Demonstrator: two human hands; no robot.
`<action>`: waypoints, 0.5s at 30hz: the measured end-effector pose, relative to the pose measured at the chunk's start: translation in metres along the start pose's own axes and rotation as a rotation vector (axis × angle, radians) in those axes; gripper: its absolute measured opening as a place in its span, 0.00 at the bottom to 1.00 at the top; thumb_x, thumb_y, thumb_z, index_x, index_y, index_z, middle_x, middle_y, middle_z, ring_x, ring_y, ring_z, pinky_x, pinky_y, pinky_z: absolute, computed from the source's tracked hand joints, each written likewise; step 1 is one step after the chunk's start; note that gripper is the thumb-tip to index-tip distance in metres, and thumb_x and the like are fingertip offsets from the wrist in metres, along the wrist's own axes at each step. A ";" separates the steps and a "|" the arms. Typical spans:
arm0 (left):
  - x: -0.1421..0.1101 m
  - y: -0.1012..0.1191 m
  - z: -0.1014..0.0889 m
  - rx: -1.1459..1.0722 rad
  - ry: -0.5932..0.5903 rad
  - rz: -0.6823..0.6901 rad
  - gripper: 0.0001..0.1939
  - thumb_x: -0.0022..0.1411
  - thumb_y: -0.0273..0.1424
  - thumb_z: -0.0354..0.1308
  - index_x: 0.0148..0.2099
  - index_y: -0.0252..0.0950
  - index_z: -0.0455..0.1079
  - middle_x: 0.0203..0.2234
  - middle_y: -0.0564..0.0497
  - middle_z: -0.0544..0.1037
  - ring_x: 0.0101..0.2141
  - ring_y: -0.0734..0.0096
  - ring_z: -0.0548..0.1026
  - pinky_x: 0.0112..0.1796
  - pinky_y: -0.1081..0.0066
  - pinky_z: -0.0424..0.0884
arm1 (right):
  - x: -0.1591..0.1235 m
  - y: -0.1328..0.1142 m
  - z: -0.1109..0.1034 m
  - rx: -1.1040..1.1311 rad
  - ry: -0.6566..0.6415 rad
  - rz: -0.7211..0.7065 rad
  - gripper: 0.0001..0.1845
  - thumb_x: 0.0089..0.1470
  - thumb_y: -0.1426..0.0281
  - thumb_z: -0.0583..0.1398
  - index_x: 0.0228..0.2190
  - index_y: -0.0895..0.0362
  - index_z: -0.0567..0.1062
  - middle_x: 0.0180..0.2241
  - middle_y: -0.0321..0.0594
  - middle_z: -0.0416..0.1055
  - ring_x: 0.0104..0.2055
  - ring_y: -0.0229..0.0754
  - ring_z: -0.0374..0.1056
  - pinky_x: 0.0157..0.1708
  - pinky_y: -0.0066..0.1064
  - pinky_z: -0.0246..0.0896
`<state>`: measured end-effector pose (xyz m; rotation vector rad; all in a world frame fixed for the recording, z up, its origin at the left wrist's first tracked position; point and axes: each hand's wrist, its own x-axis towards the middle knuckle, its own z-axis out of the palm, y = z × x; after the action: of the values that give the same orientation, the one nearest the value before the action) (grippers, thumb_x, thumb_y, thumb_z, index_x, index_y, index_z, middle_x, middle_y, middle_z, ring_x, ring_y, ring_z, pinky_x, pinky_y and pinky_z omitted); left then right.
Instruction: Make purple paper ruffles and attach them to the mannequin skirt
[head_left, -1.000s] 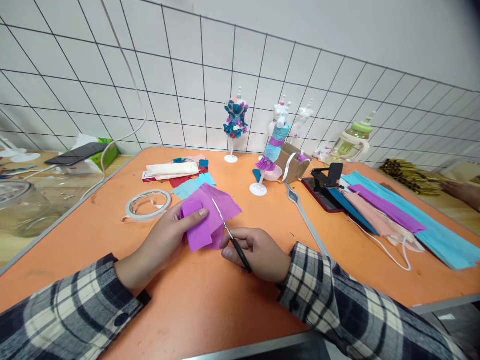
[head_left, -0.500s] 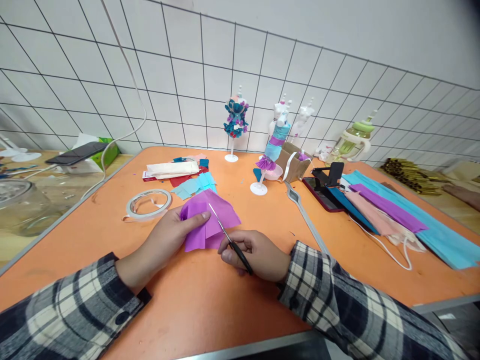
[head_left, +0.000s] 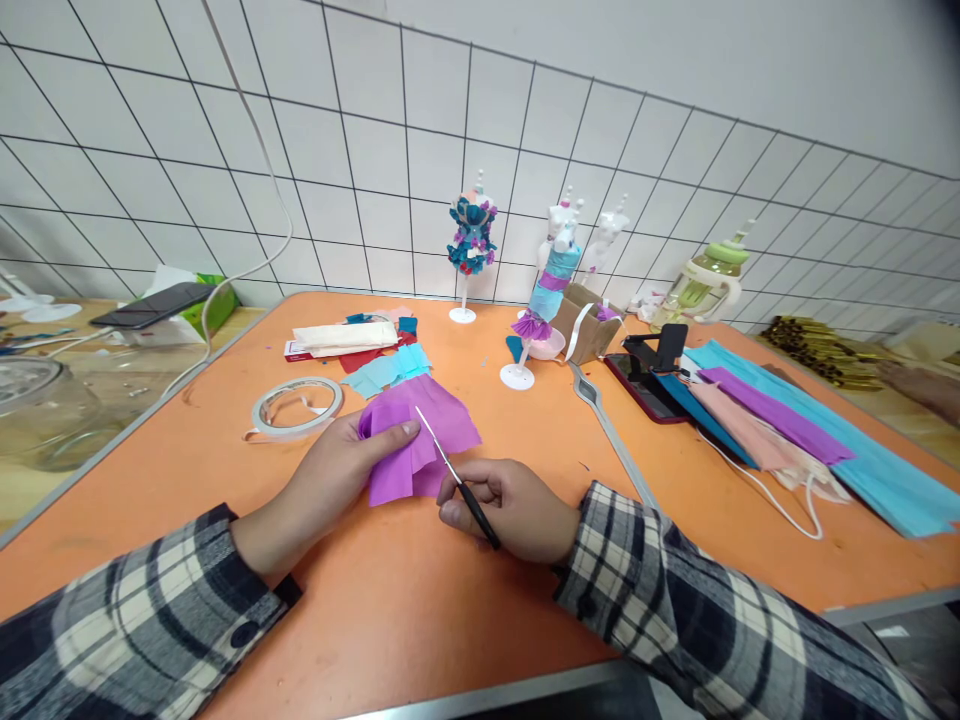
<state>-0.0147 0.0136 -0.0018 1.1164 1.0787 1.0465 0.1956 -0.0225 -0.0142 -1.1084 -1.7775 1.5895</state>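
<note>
A folded sheet of purple crepe paper is pinched between the thumb and fingers of my left hand, just above the orange table. My right hand is closed round the black handles of a pair of scissors. The blades point up and to the left, lie against the paper and reach close to my left thumb; they look nearly closed. Beyond the paper lie cut pieces of light blue paper. To the left of my left hand is a roll of white tape with a loose end.
Small dress forms stand at the back, one in teal flowers, another in blue and purple paper. On the right are a phone, coloured paper strips, a white cable and a bottle. A person's hand shows at the far right.
The purple paper has shifted slightly, and its lower edge sits a little differently by the blades. My hands keep nearly the same places and the same holds.
</note>
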 end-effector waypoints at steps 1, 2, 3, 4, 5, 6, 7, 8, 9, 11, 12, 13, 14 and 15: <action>0.000 0.000 0.000 0.009 -0.003 0.004 0.18 0.51 0.42 0.73 0.39 0.36 0.77 0.31 0.48 0.84 0.29 0.60 0.80 0.32 0.65 0.75 | 0.000 0.000 0.000 -0.010 0.007 -0.006 0.20 0.53 0.51 0.66 0.32 0.55 0.73 0.21 0.29 0.59 0.24 0.33 0.56 0.24 0.26 0.50; 0.000 -0.001 0.000 0.023 -0.008 0.002 0.18 0.51 0.42 0.73 0.39 0.36 0.77 0.31 0.48 0.84 0.30 0.60 0.80 0.33 0.64 0.76 | 0.000 0.001 0.001 -0.012 0.013 -0.016 0.19 0.53 0.52 0.66 0.32 0.55 0.73 0.22 0.30 0.60 0.24 0.34 0.57 0.25 0.26 0.51; -0.001 -0.001 -0.001 0.038 -0.010 -0.001 0.19 0.51 0.43 0.73 0.39 0.37 0.77 0.31 0.48 0.84 0.30 0.59 0.80 0.33 0.64 0.76 | 0.000 0.001 0.002 -0.007 0.016 -0.028 0.18 0.54 0.53 0.66 0.33 0.55 0.74 0.23 0.30 0.61 0.25 0.34 0.58 0.26 0.27 0.52; -0.001 -0.002 -0.001 0.056 -0.010 -0.008 0.19 0.51 0.43 0.73 0.39 0.37 0.77 0.31 0.48 0.84 0.30 0.58 0.80 0.33 0.63 0.76 | 0.000 0.000 0.002 0.004 0.016 -0.037 0.16 0.54 0.54 0.65 0.34 0.55 0.74 0.23 0.30 0.62 0.25 0.34 0.59 0.26 0.27 0.53; -0.001 -0.002 -0.001 0.075 -0.007 -0.017 0.19 0.51 0.44 0.73 0.39 0.37 0.77 0.31 0.47 0.84 0.31 0.58 0.80 0.33 0.63 0.76 | 0.000 0.000 0.002 0.014 0.014 -0.041 0.16 0.55 0.55 0.65 0.34 0.55 0.74 0.23 0.30 0.62 0.25 0.35 0.59 0.27 0.27 0.54; -0.001 -0.003 -0.001 0.090 -0.004 -0.027 0.20 0.51 0.45 0.72 0.39 0.37 0.76 0.31 0.47 0.84 0.30 0.58 0.80 0.33 0.63 0.76 | -0.001 0.000 0.003 0.020 0.012 -0.041 0.15 0.55 0.56 0.65 0.34 0.55 0.73 0.23 0.30 0.62 0.25 0.35 0.60 0.27 0.27 0.54; -0.001 -0.003 -0.001 0.098 -0.002 -0.036 0.20 0.51 0.45 0.72 0.39 0.37 0.76 0.31 0.47 0.84 0.30 0.58 0.80 0.32 0.63 0.76 | -0.001 0.000 0.003 0.020 0.010 -0.038 0.15 0.55 0.55 0.64 0.33 0.55 0.73 0.23 0.30 0.61 0.25 0.35 0.59 0.26 0.27 0.54; -0.001 -0.003 -0.001 0.098 0.001 -0.041 0.20 0.50 0.45 0.72 0.39 0.36 0.77 0.31 0.47 0.84 0.30 0.58 0.80 0.32 0.63 0.76 | -0.001 -0.001 0.003 0.015 0.010 -0.035 0.16 0.55 0.54 0.64 0.32 0.55 0.72 0.23 0.30 0.60 0.25 0.34 0.58 0.26 0.27 0.53; -0.001 -0.003 0.000 0.092 0.002 -0.043 0.20 0.50 0.45 0.73 0.39 0.36 0.77 0.31 0.47 0.84 0.30 0.58 0.80 0.32 0.63 0.76 | -0.001 0.000 0.002 0.006 0.011 -0.033 0.17 0.55 0.53 0.64 0.31 0.54 0.71 0.22 0.30 0.59 0.24 0.34 0.57 0.25 0.27 0.51; -0.001 -0.003 0.000 0.070 0.001 -0.041 0.20 0.49 0.44 0.73 0.39 0.36 0.77 0.31 0.47 0.84 0.29 0.58 0.80 0.32 0.63 0.76 | -0.001 0.000 0.002 -0.016 0.017 -0.030 0.19 0.55 0.51 0.65 0.30 0.54 0.70 0.22 0.29 0.58 0.23 0.34 0.55 0.24 0.27 0.49; 0.000 -0.003 0.001 0.059 0.001 -0.034 0.20 0.49 0.44 0.73 0.39 0.36 0.77 0.30 0.48 0.84 0.29 0.59 0.80 0.32 0.64 0.75 | 0.000 0.001 0.002 -0.024 0.022 -0.029 0.20 0.54 0.51 0.65 0.30 0.54 0.70 0.21 0.29 0.58 0.23 0.34 0.55 0.24 0.27 0.49; 0.000 -0.002 0.001 0.052 0.002 -0.022 0.20 0.49 0.44 0.74 0.39 0.36 0.77 0.30 0.48 0.84 0.29 0.59 0.80 0.31 0.64 0.75 | 0.000 0.001 0.001 -0.031 0.028 -0.029 0.20 0.54 0.51 0.65 0.30 0.54 0.70 0.21 0.29 0.58 0.23 0.34 0.54 0.24 0.27 0.48; 0.000 -0.002 0.001 0.050 0.003 -0.008 0.20 0.49 0.44 0.73 0.39 0.36 0.77 0.31 0.48 0.84 0.29 0.59 0.80 0.31 0.65 0.75 | 0.000 0.001 0.001 -0.037 0.033 -0.028 0.20 0.54 0.50 0.65 0.30 0.54 0.70 0.21 0.29 0.58 0.23 0.34 0.54 0.24 0.27 0.48; 0.000 -0.002 0.001 0.051 0.003 0.003 0.20 0.50 0.44 0.73 0.40 0.37 0.77 0.31 0.48 0.84 0.29 0.60 0.80 0.31 0.66 0.74 | 0.000 0.002 0.001 -0.043 0.037 -0.026 0.20 0.54 0.50 0.65 0.30 0.54 0.71 0.21 0.29 0.58 0.23 0.34 0.54 0.24 0.27 0.47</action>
<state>-0.0137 0.0129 -0.0033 1.1582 1.1117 1.0277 0.1949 -0.0231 -0.0164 -1.1225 -1.8024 1.5125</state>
